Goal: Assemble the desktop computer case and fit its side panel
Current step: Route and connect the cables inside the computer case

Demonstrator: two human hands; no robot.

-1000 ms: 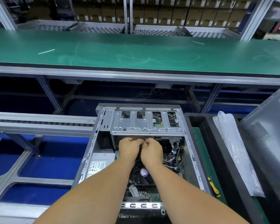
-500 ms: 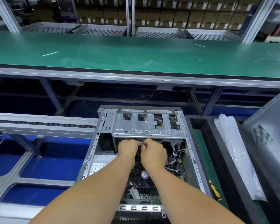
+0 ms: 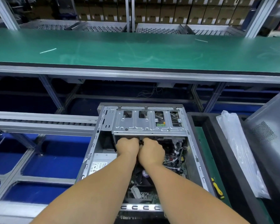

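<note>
Case: we see the open computer case (image 3: 94, 152) lying on its side at the roller line's right end, against the black tray (image 3: 200, 117).
Left hand: our left hand (image 3: 127, 147) sits fisted under the drive cage (image 3: 149, 121), fingers curled onto something small and dark.
Right hand: our right hand (image 3: 152, 151) touches it, likewise curled; what it grips we cannot tell.
Tray: a yellow screwdriver (image 3: 217, 189) lies near its front edge.
Far right: the grey side panel (image 3: 268, 131) leans beside a plastic bag (image 3: 239, 151).

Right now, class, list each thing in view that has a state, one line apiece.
Computer case: lying flat, side open, panel not fitted.
Side panel: off, leaning at right.
Left hand: curled, gripping something small and dark.
Right hand: curled, beside the left.
Screwdriver: lying unused.
</note>
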